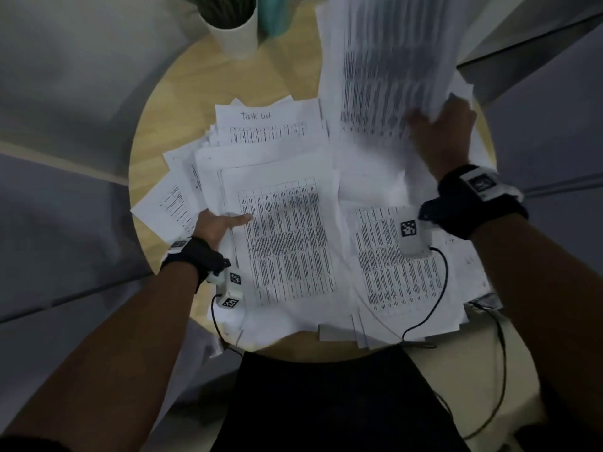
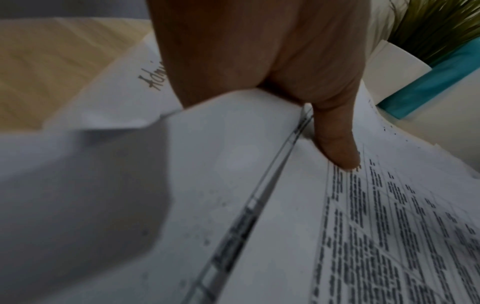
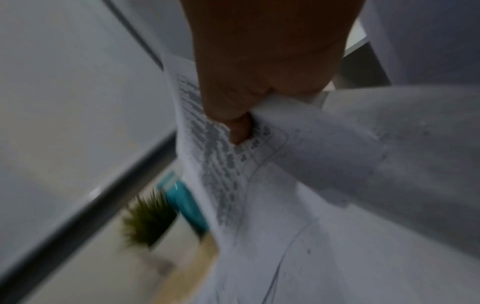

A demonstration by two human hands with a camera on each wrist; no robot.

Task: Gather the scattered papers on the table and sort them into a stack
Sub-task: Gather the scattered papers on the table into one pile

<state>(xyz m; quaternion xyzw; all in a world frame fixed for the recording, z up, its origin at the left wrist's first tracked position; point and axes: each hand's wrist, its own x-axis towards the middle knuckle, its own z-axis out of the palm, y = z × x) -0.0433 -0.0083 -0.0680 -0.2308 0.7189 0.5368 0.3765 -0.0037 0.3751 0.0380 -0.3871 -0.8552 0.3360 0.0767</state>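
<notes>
White printed papers [image 1: 287, 230] lie scattered and overlapping across the round wooden table [image 1: 169, 102]. My left hand [image 1: 215, 223] grips the left edge of a sheaf of papers [image 2: 259, 205], thumb [image 2: 337, 148] on top of the printed table, fingers hidden beneath. My right hand [image 1: 440, 135] is raised at the right and grips a bundle of printed sheets [image 1: 391, 60], blurred and held up off the table. In the right wrist view the thumb [image 3: 239, 127] pinches those sheets [image 3: 207, 154]. A sheet headed "Task List" [image 1: 261, 122] lies at the back of the pile.
A white pot with a green plant [image 1: 233, 24] and a teal object [image 1: 274, 14] stand at the table's far edge. Grey upholstered seats [image 1: 65, 93] surround the table. Cables [image 1: 434, 298] trail from both wrist cameras over the papers near the front edge.
</notes>
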